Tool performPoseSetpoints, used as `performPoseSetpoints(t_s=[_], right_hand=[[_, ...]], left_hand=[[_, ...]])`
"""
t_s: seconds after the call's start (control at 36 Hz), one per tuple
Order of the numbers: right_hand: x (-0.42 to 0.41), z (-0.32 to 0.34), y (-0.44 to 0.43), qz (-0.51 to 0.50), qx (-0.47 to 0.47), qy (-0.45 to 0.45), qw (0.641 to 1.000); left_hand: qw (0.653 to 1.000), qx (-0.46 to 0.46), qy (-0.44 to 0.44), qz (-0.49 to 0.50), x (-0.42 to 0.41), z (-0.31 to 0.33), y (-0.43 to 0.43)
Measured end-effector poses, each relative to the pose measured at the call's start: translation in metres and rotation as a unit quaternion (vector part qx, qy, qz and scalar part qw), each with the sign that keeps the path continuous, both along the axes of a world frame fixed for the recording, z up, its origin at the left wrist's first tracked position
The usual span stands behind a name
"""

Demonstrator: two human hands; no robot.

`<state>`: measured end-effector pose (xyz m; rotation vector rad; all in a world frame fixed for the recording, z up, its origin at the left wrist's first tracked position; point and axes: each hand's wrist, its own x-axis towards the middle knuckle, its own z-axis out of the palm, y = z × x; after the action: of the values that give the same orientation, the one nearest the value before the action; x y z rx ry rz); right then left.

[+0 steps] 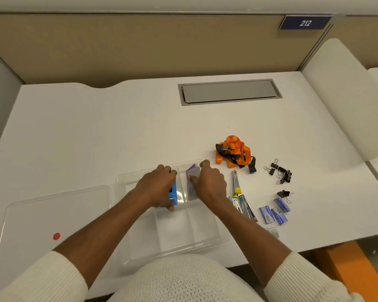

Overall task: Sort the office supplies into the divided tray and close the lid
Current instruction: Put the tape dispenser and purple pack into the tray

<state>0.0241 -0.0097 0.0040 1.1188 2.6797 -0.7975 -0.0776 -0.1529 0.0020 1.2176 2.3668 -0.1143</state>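
A clear divided tray (pixel 207 235) sits at the table's front edge. My left hand (pixel 158 187) grips a blue stapler (pixel 173 194) inside a far compartment of the tray. My right hand (pixel 208 183) holds a purple stapler (pixel 192 180) in the neighbouring far compartment to the right. The tray's clear lid (pixel 52 216), marked with a red dot, lies flat to the left. Right of the tray lie two more staplers (pixel 240 199), blue staple boxes (pixel 275 212), black binder clips (pixel 280 172) and an orange lanyard bundle (pixel 234 153).
A grey cable hatch (pixel 229 91) is set into the white table at the back. A beige partition rises behind the table, with a white divider (pixel 345 94) on the right. An orange box (pixel 354 267) stands below the table's right edge.
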Motion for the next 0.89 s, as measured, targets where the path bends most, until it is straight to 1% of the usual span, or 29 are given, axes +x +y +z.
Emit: performPoseSetpoints(t_s=[0.17, 0.36, 0.47, 0.56, 0.61, 0.69, 0.78, 0.83, 0.89], right_hand=[[0.005, -0.009, -0.006, 0.061, 0.027, -0.025, 0.997], [0.017, -0.014, -0.006, 0.162, 0.114, -0.052, 0.979], [0.021, -0.01, -0.013, 0.21, 0.153, -0.08, 0.962], [0.023, -0.005, -0.018, 0.219, 0.149, -0.1, 0.959], [0.024, 0.001, -0.018, 0.212, 0.138, -0.104, 0.962], [0.024, 0.013, -0.013, 0.194, 0.156, -0.078, 0.965], [0.025, 0.025, 0.006, 0.127, 0.152, -0.018, 0.98], [0.026, 0.033, 0.028, 0.062, 0.12, 0.04, 0.99], [0.028, 0.038, 0.053, 0.016, 0.09, 0.085, 0.992]], left_hand=[[1.0, -0.001, -0.026, 0.011, -0.002, -0.003, 0.0], [0.998, -0.015, -0.051, 0.025, -0.002, 0.001, 0.003], [0.999, -0.028, -0.038, 0.023, 0.002, 0.001, 0.003], [0.999, -0.043, 0.005, -0.004, 0.006, 0.004, 0.004], [0.998, -0.045, 0.04, -0.027, 0.01, 0.007, 0.006], [0.997, -0.02, 0.06, -0.032, 0.011, 0.015, 0.012], [0.997, 0.003, 0.071, -0.03, 0.01, 0.028, 0.024], [0.996, 0.024, 0.081, -0.032, 0.007, 0.036, 0.034], [0.995, 0.049, 0.085, -0.031, 0.003, 0.045, 0.047]])
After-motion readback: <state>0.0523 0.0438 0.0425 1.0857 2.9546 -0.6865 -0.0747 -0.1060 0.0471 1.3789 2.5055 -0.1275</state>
